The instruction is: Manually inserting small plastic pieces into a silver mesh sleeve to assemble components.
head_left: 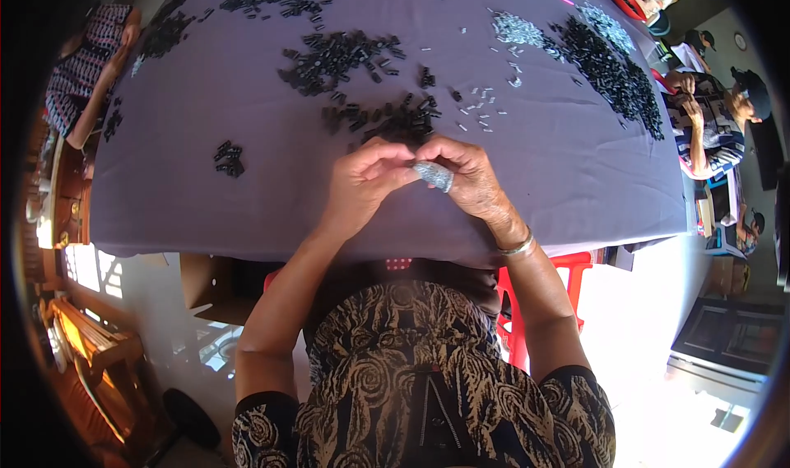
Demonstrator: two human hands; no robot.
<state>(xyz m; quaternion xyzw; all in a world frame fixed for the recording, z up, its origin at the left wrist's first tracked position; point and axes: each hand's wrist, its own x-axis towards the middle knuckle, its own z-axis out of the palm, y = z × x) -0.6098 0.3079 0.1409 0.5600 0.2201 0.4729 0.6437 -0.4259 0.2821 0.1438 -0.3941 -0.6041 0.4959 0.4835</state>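
Where fingertips meet, held piece hidden | left hand (362, 184) pinching | right hand (465, 180) pinching, taped finger (434, 175) | black parts (387, 122) nearby

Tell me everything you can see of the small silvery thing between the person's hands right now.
The silvery piece is small, oblong and shiny grey, maybe metallic or foil-like; its fine detail is too blurred to tell. It lies tilted against the right hand's fingers, with the left hand's fingertips meeting it from the other side. It is held just above the near edge of the purple-covered table, in front of a heap of small black parts.
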